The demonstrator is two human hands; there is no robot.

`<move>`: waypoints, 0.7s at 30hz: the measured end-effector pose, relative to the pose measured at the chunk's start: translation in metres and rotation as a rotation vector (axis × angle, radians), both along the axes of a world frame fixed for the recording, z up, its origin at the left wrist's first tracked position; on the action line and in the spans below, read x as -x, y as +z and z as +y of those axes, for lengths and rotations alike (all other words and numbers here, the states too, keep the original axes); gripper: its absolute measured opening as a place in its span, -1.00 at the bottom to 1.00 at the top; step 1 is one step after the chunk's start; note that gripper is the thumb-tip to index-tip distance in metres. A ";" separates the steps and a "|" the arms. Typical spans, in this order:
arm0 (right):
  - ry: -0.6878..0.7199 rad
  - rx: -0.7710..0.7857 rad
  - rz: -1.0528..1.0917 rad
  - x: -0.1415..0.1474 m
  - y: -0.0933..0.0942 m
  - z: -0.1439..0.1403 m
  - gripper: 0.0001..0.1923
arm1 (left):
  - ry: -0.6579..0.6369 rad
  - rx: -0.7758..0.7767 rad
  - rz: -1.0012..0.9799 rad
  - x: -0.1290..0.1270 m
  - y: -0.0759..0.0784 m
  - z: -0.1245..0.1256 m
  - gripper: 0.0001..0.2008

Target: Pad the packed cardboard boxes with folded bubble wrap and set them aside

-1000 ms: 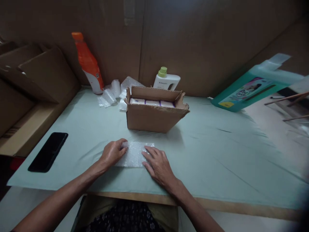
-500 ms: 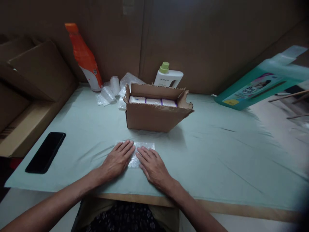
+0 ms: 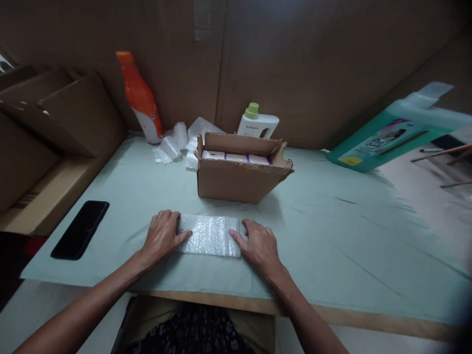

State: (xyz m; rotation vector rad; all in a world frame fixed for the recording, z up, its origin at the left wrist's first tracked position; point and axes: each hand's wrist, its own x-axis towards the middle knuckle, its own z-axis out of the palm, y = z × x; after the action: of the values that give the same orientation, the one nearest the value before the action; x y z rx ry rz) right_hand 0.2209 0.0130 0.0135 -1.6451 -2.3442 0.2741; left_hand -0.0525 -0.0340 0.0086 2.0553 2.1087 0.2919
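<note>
head view: both hands (image 3: 210, 241) press flat on the bubble wrap sheet (image 3: 209, 235).

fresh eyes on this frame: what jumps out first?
Two bare hands at the near edge of the table: the left hand and right hand press on either end of a flat bubble wrap sheet. Just behind it stands an open cardboard box with white packs inside. An orange bottle stands by the back wall.
</note>
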 end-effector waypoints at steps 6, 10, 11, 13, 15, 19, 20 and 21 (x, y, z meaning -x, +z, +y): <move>-0.013 0.131 0.231 0.002 -0.005 -0.003 -0.88 | -0.008 0.036 -0.196 -0.017 -0.003 -0.002 -0.95; -0.056 0.322 0.639 -0.011 -0.002 -0.018 -0.73 | 0.100 0.027 -0.582 -0.020 -0.010 -0.018 -0.81; -0.077 0.383 0.755 -0.015 -0.002 -0.020 -0.59 | 0.157 0.043 -0.745 -0.020 -0.013 -0.021 -0.74; -0.110 0.484 0.901 -0.022 -0.001 -0.023 -0.31 | 0.257 0.087 -1.007 -0.021 -0.016 -0.026 -0.46; -0.109 0.571 0.943 -0.029 0.001 -0.025 -0.12 | 0.287 0.112 -1.072 -0.022 -0.015 -0.031 -0.20; 0.025 0.646 0.795 -0.035 0.005 -0.030 -0.21 | 0.227 0.033 -0.940 -0.026 -0.007 -0.040 -0.14; 0.076 0.636 0.736 -0.035 0.005 -0.031 -0.31 | 0.199 0.019 -0.899 -0.027 -0.005 -0.041 -0.18; 0.121 0.614 0.679 -0.034 0.005 -0.032 -0.43 | 0.163 0.006 -0.862 -0.027 -0.005 -0.043 -0.23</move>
State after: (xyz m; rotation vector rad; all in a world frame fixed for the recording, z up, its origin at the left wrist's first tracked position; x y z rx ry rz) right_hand 0.2548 -0.0192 0.0180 -1.3031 -1.9057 1.4389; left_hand -0.0252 -0.0768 0.0038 1.3549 1.6887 0.9803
